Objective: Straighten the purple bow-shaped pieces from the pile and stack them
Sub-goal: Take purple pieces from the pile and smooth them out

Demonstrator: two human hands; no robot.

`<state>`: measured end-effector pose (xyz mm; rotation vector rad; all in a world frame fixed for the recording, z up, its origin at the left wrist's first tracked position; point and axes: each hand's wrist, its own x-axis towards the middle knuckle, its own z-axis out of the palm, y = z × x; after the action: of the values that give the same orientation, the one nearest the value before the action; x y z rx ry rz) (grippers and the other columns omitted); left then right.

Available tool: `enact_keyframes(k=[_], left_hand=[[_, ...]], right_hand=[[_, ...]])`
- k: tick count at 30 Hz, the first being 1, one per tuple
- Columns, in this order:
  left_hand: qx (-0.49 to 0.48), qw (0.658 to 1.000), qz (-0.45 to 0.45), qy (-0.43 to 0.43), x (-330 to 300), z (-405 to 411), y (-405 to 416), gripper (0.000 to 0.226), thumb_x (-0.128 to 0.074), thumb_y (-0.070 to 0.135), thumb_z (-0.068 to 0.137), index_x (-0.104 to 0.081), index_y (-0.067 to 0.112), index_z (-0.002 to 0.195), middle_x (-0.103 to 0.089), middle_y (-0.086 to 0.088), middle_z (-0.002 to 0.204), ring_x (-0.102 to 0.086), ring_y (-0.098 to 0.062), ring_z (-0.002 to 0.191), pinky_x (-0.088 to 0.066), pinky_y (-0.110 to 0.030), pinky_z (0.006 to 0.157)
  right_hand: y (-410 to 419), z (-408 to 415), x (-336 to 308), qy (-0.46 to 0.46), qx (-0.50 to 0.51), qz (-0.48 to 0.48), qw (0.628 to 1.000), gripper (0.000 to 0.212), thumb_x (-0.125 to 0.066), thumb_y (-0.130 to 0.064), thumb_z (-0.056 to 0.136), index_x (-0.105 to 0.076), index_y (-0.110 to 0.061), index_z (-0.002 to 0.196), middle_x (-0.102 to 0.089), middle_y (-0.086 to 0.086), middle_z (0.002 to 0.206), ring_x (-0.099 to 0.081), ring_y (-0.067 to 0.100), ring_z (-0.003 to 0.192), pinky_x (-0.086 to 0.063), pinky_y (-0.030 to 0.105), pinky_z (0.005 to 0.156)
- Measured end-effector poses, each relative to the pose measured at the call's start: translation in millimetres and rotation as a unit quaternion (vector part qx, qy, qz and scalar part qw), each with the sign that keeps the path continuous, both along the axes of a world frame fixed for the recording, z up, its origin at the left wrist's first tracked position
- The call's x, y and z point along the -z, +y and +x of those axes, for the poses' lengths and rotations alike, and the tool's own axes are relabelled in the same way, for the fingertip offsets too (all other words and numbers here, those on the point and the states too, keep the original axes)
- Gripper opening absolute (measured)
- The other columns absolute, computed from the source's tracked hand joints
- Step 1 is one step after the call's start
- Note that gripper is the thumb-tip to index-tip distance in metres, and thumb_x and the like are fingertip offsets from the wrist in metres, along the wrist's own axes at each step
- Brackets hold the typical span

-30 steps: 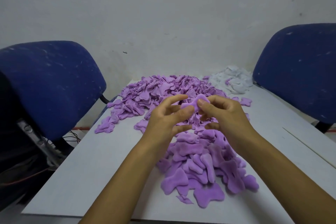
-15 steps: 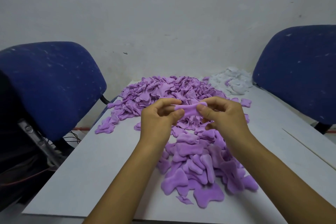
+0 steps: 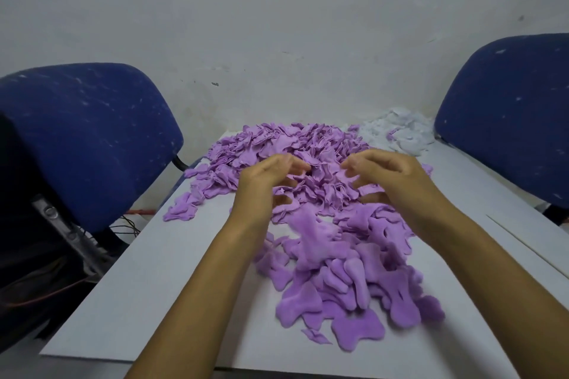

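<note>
A large pile of crumpled purple bow-shaped pieces (image 3: 286, 144) covers the far half of the white table (image 3: 147, 292). Closer to me lies a loose heap of flattened purple pieces (image 3: 354, 280), overlapping each other. One piece (image 3: 314, 231) on top of this heap looks blurred, just below my hands. My left hand (image 3: 268, 181) and my right hand (image 3: 391, 175) hover apart above the near edge of the far pile. Their fingers are loosely bent and hold nothing.
A small pile of white pieces (image 3: 400, 132) lies at the table's far right corner. A blue chair (image 3: 86, 132) stands left of the table, another blue chair (image 3: 508, 114) to the right. Cables hang by the left chair. A wall rises behind.
Both hands were stretching one purple piece between them. They have let it go and moved apart, and the piece now lies on the near heap.
</note>
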<state>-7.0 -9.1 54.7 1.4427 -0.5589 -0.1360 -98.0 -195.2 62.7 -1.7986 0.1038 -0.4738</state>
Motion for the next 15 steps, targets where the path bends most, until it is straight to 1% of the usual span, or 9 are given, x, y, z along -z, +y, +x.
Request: enact_keyframes(k=[2, 5, 6, 8, 10, 11, 12, 14, 15], left_hand=[[-0.054, 0.998, 0.042, 0.016, 5.8, 15.2, 1.3, 0.023, -0.057, 0.019, 0.095, -0.073, 0.025, 0.081, -0.069, 0.005, 0.085, -0.059, -0.009, 0.072, -0.047, -0.023, 0.063], [-0.161, 0.981, 0.109, 0.028, 20.7, 40.4, -1.5, 0.024, -0.059, 0.003, 0.087, -0.071, 0.021, 0.077, -0.069, 0.001, 0.079, -0.058, -0.016, 0.071, -0.045, -0.028, 0.066], [-0.172, 0.975, 0.139, 0.021, 25.7, 47.1, -2.7, 0.026, -0.059, 0.001, 0.085, -0.070, 0.022, 0.075, -0.068, 0.002, 0.078, -0.058, -0.016, 0.071, -0.044, -0.027, 0.065], [-0.173, 0.961, 0.213, -0.016, 36.4, 58.4, -4.8, 0.028, -0.058, 0.001, 0.084, -0.068, 0.025, 0.073, -0.068, 0.006, 0.079, -0.060, -0.014, 0.073, -0.042, -0.024, 0.061], [-0.159, 0.941, 0.292, -0.066, 48.0, 68.5, -6.4, 0.027, -0.057, 0.001, 0.081, -0.067, 0.025, 0.074, -0.068, 0.006, 0.080, -0.061, -0.014, 0.075, -0.042, -0.023, 0.059], [-0.143, 0.927, 0.333, -0.095, 54.6, 72.7, -7.0, 0.026, -0.058, 0.001, 0.079, -0.067, 0.026, 0.076, -0.068, 0.004, 0.084, -0.062, -0.016, 0.080, -0.044, -0.023, 0.063], [-0.124, 0.910, 0.374, -0.125, 61.1, 76.6, -7.8, 0.025, -0.061, 0.003, 0.078, -0.067, 0.026, 0.082, -0.067, 0.000, 0.091, -0.062, -0.018, 0.088, -0.047, -0.025, 0.071], [-0.103, 0.876, 0.439, -0.171, 74.5, 82.2, -9.7, 0.026, -0.066, 0.011, 0.078, -0.066, 0.025, 0.100, -0.057, -0.006, 0.105, -0.055, -0.024, 0.105, -0.047, -0.035, 0.088], [-0.105, 0.866, 0.452, -0.187, 81.4, 83.7, -10.1, 0.031, -0.065, 0.015, 0.080, -0.063, 0.025, 0.109, -0.051, -0.006, 0.109, -0.050, -0.025, 0.109, -0.045, -0.038, 0.091]], right_hand=[[-5.5, 8.2, 6.1, -0.016, 0.062, 0.008, 0.998, 0.015, -0.065, -0.031, 0.092, -0.076, -0.022, 0.085, -0.072, -0.004, 0.080, -0.063, 0.004, 0.068, -0.053, 0.018, 0.060], [2.0, 36.5, 22.0, 0.028, 0.090, -0.082, 0.992, 0.015, -0.065, -0.021, 0.091, -0.071, -0.022, 0.077, -0.069, -0.005, 0.068, -0.061, 0.010, 0.061, -0.052, 0.025, 0.054], [7.1, 49.0, 28.5, 0.056, 0.080, -0.126, 0.987, 0.015, -0.066, -0.020, 0.090, -0.070, -0.024, 0.077, -0.070, -0.004, 0.069, -0.063, 0.013, 0.062, -0.053, 0.028, 0.055], [18.0, 76.0, 40.6, 0.110, 0.056, -0.209, 0.970, 0.014, -0.064, -0.018, 0.090, -0.070, -0.026, 0.080, -0.070, -0.002, 0.076, -0.067, 0.017, 0.069, -0.054, 0.029, 0.058], [26.6, 102.0, 53.7, 0.148, 0.049, -0.277, 0.948, 0.012, -0.062, -0.018, 0.088, -0.072, -0.024, 0.091, -0.071, 0.001, 0.086, -0.068, 0.021, 0.080, -0.056, 0.032, 0.068], [30.3, 112.6, 59.6, 0.165, 0.052, -0.297, 0.939, 0.013, -0.063, -0.019, 0.087, -0.072, -0.023, 0.096, -0.072, 0.004, 0.094, -0.067, 0.024, 0.088, -0.056, 0.035, 0.076], [33.1, 121.3, 64.9, 0.177, 0.056, -0.307, 0.933, 0.015, -0.064, -0.022, 0.086, -0.071, -0.023, 0.099, -0.071, 0.007, 0.101, -0.066, 0.027, 0.096, -0.054, 0.037, 0.083], [38.5, 133.3, 71.4, 0.177, 0.064, -0.300, 0.935, 0.014, -0.066, -0.026, 0.086, -0.070, -0.023, 0.098, -0.071, 0.009, 0.104, -0.064, 0.028, 0.101, -0.052, 0.039, 0.087], [40.8, 136.6, 72.4, 0.165, 0.066, -0.286, 0.942, 0.011, -0.067, -0.028, 0.086, -0.069, -0.023, 0.095, -0.071, 0.007, 0.101, -0.064, 0.026, 0.100, -0.052, 0.037, 0.086]])
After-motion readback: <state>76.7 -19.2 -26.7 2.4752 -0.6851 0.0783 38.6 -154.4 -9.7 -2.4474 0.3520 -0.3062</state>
